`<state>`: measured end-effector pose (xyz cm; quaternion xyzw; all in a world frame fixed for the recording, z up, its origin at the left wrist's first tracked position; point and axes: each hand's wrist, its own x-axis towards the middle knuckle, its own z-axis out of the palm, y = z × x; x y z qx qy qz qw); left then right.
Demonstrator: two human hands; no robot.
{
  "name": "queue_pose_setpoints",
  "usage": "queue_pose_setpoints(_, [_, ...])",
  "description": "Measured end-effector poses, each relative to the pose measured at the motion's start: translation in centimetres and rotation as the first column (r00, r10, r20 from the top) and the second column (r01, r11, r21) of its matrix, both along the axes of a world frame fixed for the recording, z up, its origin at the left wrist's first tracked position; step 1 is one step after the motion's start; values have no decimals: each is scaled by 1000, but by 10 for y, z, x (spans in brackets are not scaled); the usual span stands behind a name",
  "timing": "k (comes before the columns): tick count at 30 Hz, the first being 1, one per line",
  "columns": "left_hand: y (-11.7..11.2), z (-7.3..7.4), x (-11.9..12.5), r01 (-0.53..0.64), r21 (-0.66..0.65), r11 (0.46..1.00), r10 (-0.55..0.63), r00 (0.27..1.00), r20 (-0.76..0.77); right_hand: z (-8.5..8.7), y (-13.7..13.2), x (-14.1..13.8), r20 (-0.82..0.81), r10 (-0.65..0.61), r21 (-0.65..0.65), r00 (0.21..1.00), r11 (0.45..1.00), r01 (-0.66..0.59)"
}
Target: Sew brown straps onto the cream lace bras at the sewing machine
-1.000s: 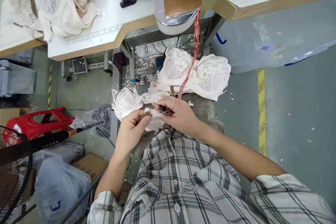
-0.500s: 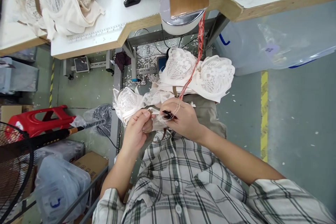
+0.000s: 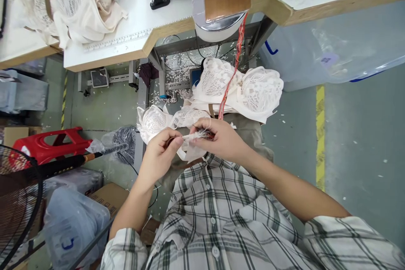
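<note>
the bare left hand (image 3: 158,152) pinches a thin white fabric strip (image 3: 188,137) that runs to the bare right hand (image 3: 221,140), which is curled around loose white threads (image 3: 201,134) and something dark, mostly hidden, while a white, rounded lace bra cup (image 3: 153,121) lies just beyond the left hand.

Green-and-white plaid shirt (image 3: 249,223), pale buttons (image 3: 215,252)

White lace bra (image 3: 262,90), smooth matt tabletop (image 3: 136,23), bare wood edge (image 3: 335,7), glossy plastic stool (image 3: 41,148)
</note>
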<state>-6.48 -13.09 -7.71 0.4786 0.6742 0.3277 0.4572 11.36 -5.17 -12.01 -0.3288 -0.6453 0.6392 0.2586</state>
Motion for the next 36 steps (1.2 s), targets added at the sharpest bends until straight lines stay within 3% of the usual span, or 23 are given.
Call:
queue_pose_setpoints(1, [1,-1,1,-34,-87,996,48,985,166,0,1,0,-7,2,-96,1000,995,-2])
queue_pose_setpoints(3, [2,-5,3,-89,-210,974,173,888,426,-2,3,-1,-32,-14,-239,999,971,6])
queue_pose_setpoints(6, [1,-10,7,-177,-259,949,297,774,559,-5,3,2,-32,-143,-242,989,961,132])
queue_pose_setpoints(8, [0,-10,9,-248,-226,942,333,770,544,-2,0,6,-43,-216,-221,975,954,202])
queue_pose_setpoints(10, [-2,-9,12,-302,-182,936,352,786,508,4,-5,10,-88,-202,-285,975,944,169])
queue_pose_setpoints(13, [-4,-8,15,-349,-137,927,372,809,455,18,-16,12,-121,-76,-379,990,925,25])
queue_pose_setpoints(17, [-4,-6,19,-386,-87,918,389,842,374,28,-27,7,-97,61,-383,993,919,-94])
queue_pose_setpoints(25, [-2,-1,23,-341,38,939,325,919,223,22,-29,-1,-62,67,-382,996,920,-85])
queue_pose_setpoints(36, [-3,0,23,-312,70,947,304,946,112,22,-27,-2,-13,101,-304,995,947,-100])
